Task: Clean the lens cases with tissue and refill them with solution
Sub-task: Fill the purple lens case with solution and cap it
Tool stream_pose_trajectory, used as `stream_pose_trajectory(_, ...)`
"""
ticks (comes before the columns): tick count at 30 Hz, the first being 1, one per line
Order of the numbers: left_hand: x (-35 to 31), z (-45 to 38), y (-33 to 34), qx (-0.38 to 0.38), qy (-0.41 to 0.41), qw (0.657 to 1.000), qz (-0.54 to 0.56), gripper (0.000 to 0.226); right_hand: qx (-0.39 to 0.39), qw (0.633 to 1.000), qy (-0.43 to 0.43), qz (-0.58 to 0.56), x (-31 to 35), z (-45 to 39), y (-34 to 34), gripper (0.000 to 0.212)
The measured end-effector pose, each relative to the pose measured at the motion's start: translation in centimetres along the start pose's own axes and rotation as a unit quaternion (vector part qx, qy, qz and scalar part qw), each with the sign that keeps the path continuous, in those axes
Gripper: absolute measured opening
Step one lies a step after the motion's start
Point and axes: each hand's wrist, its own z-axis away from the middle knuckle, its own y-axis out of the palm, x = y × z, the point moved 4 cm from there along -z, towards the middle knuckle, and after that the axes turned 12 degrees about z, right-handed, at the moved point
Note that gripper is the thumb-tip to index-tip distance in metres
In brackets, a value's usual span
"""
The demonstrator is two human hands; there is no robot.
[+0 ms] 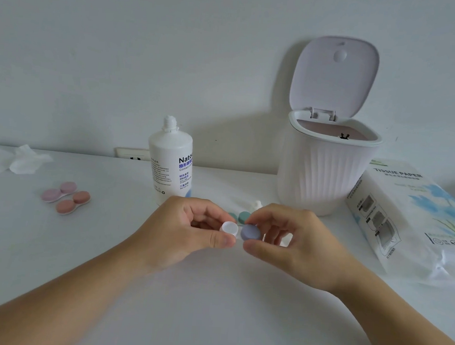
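White bench point(211, 306): ribbed white plastic bin point(326, 174), lid up; white solution bottle point(169, 163), uncapped. Above the bench front, left hand point(187, 231) pinches the white-capped end of a small lens case point(239, 231). Right hand point(291, 238) pinches its lavender cap.

Solution bottle point(169, 163), brand: "Nato", cut off at the label's right edge.
Solution bottle, line beneath the brand: "Contact", the rest turned out of sight.
Solution bottle, lower label: "20H" among Chinese characters; the small-print block on the left is not legible.
Tissue pack point(406, 211), heading: "TISSUE PAPER" in grey capitals across the top.
Tissue pack, remaining print: Chinese lines and round symbols, too small to read.
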Motion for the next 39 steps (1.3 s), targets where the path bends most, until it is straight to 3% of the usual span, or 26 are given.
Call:
stream_pose_trajectory(5,-0.08,-0.1,-0.08,-0.001,0.003,1.0,0.0,0.025,0.003,1.0,0.015,-0.012,-0.05,-0.17,-0.17,0.042)
stream_pose_trajectory(11,-0.09,0.01,-0.14,-0.002,0.003,1.0,0.007,0.025,-0.001,1.0,0.002,-0.025,-0.05,0.06,-0.01,0.024)
stream_pose_trajectory(17,-0.07,-0.08,0.0,-0.001,0.002,1.0,0.01,0.026,-0.004,1.0,0.024,-0.014,-0.11,-0.18,-0.08,0.043)
stream_pose_trajectory(23,-0.14,-0.01,-0.04,-0.002,0.006,1.0,0.008,0.025,-0.001,0.999,0.006,-0.035,-0.12,0.1,-0.03,0.02)
stream_pose_trajectory(30,-0.11,-0.02,-0.01,0.0,0.002,1.0,0.009,0.023,-0.009,1.0,0.016,-0.023,-0.21,-0.22,-0.14,0.04)
stream_pose_trajectory(39,-0.11,0.02,-0.02,-0.002,0.0,1.0,0.004,0.023,-0.003,1.0,0.012,-0.027,-0.1,-0.06,0.23,0.015)
